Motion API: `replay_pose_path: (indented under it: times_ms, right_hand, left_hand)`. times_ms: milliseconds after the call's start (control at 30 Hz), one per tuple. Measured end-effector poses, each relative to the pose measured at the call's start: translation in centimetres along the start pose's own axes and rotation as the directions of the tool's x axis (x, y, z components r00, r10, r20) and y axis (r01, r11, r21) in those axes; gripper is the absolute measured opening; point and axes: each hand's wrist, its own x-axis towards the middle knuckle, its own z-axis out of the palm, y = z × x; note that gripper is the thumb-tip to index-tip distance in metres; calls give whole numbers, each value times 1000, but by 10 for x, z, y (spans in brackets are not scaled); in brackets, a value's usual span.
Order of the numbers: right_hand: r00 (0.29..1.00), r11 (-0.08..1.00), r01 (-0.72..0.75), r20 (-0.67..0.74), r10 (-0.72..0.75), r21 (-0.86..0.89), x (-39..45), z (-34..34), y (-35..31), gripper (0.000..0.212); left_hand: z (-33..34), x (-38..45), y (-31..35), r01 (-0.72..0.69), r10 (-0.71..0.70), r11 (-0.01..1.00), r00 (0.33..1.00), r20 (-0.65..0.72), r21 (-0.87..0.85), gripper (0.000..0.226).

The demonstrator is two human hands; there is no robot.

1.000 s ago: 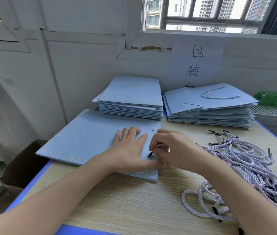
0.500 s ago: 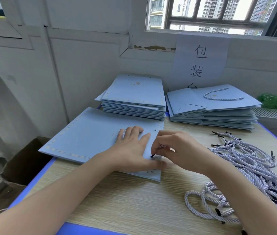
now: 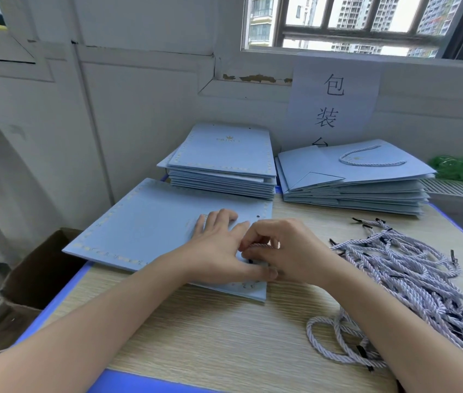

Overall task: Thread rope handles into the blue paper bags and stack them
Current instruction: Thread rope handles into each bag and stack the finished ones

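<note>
A flat blue paper bag (image 3: 151, 225) lies on the wooden table in front of me. My left hand (image 3: 219, 251) rests flat on its right part, fingers spread, thumb pressing near the bag's near right edge. My right hand (image 3: 284, 251) pinches a white twisted rope handle (image 3: 258, 245) over the bag's right edge, its black tip by a punched hole. A second hole (image 3: 258, 216) shows farther along that edge. A heap of loose rope handles (image 3: 411, 282) lies to the right.
At the back stand a stack of blue bags without handles (image 3: 221, 163) and a stack of bags with handles (image 3: 355, 180), right of it. A paper sign (image 3: 332, 100) hangs on the wall. A cardboard box (image 3: 43, 268) sits on the floor left of the table.
My right hand has shifted slightly toward the near edge of the bag with the rope end. The left hand stays pressed on the bag.
</note>
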Motion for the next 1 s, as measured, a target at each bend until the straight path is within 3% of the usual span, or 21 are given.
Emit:
replay_pose_path:
  times_ms: [133,267,333,433,600,767,833,933,1000]
  right_hand:
    - [999,1000,20,42,-19,-10,1,-2,-1,10]
    - [1000,998,17,0,-17,58,-2,-2,1,13]
    - [999,997,9,-33,-6,80,-3,-2,1,16]
    - [1000,997,25,-7,-24,69,-2,-1,0,16]
    - [999,999,41,19,-41,18,2,6,-1,39]
    - [998,1000,16,57,-16,3,5,3,-1,38]
    - [995,1000,4,103,-4,-2,4,1,-1,27]
    - [994,1000,-3,108,1,24,2,-1,2,22]
    - [995,999,-2,98,-4,53,1,-2,3,23]
  left_hand:
    - [1,1,3,17,-17,999,1000,-11,-34,76]
    - [0,2,8,22,-23,997,1000,-16,-78,42]
    - [-2,1,9,11,-12,994,1000,-4,-109,37]
    - [-5,0,7,5,-5,989,1000,-2,-149,38]
    - [-5,0,3,-4,3,984,1000,-7,-179,43]
    - [-9,-3,9,-26,25,987,1000,-9,-157,44]
    - [-15,-7,4,-44,54,993,995,87,-111,61]
    - [-31,-14,-9,-25,20,1000,940,341,10,117]
    - [-35,-17,-12,-45,14,997,916,401,69,124]
